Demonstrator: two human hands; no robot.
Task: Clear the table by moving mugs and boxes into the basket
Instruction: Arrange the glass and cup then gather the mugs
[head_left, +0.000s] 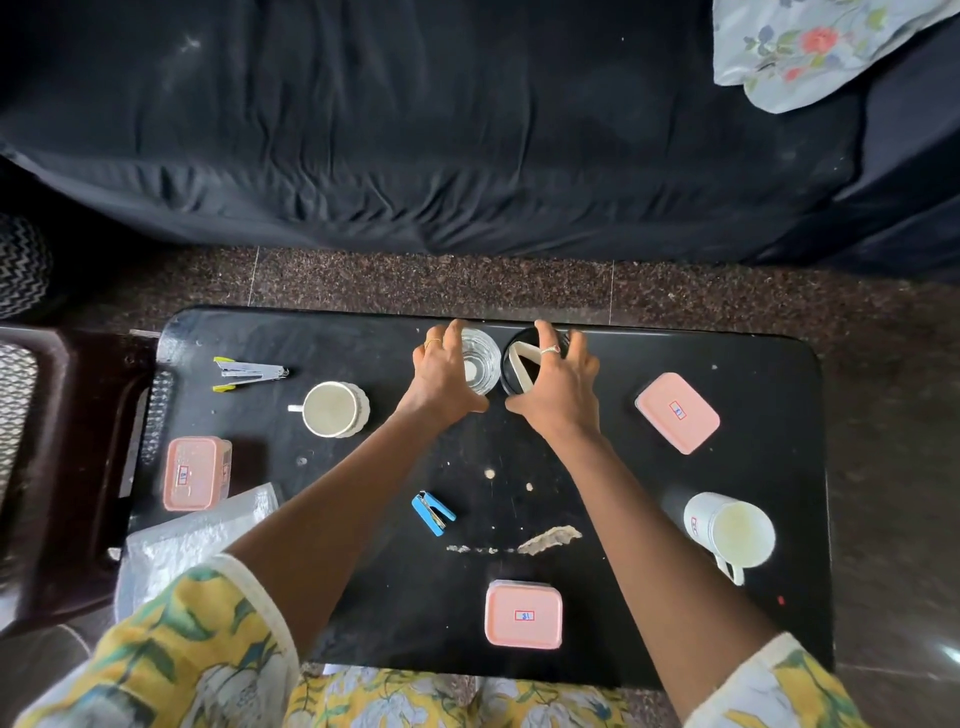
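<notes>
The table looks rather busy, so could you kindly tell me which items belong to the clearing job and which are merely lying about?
Job items:
white ribbed mug
tall white mug
three pink boxes
clear glass, at the left hand
black cup, at the right hand

Lying about:
silver stapler
blue stapler
bubble wrap
crumbs

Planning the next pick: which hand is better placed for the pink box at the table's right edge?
Right. The right hand is cupped round the black mug, nearer the pink box. The left hand is at the clear glass and would probably have to cross over.
</notes>
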